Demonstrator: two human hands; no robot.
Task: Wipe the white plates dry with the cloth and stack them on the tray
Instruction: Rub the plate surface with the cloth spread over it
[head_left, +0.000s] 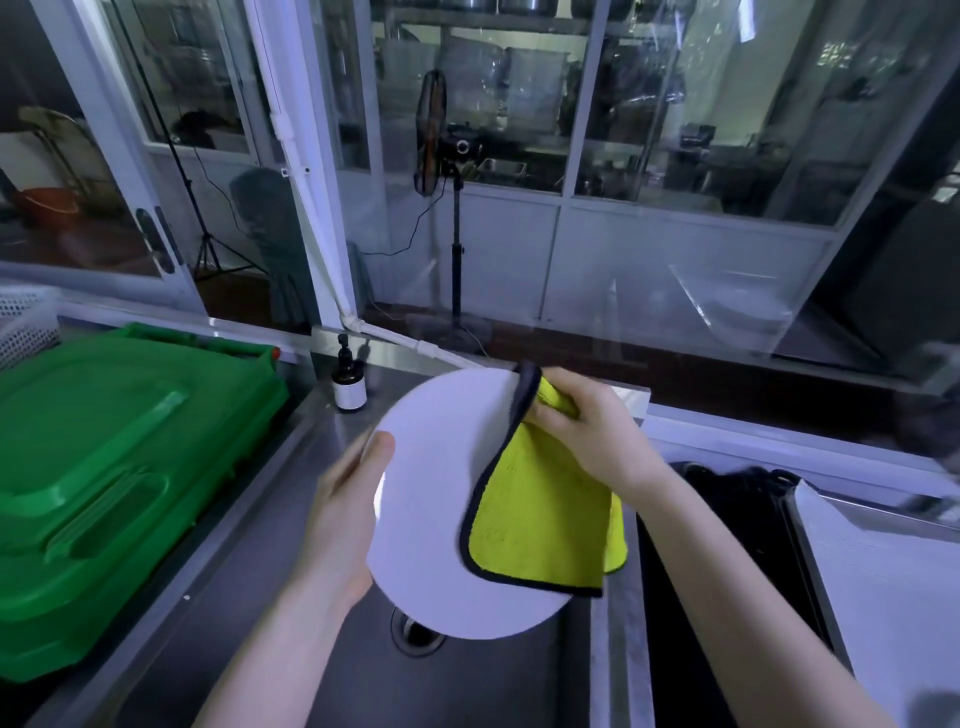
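Observation:
A round white plate (431, 499) is held tilted above the steel sink (291, 665). My left hand (343, 514) grips its left rim, thumb on the front face near the top left. My right hand (592, 431) grips a yellow cloth (540, 525) with a dark hem, folded over the plate's upper right rim. The cloth hangs down over the plate's right side. A white tray (883, 582) lies at the right edge of the view, only partly visible.
A green plastic crate lid (104, 467) fills the counter on the left. A small dark bottle with a white label (349, 384) stands behind the sink. The drain (415, 631) shows below the plate. A dark basin (727, 571) sits to the right of the sink.

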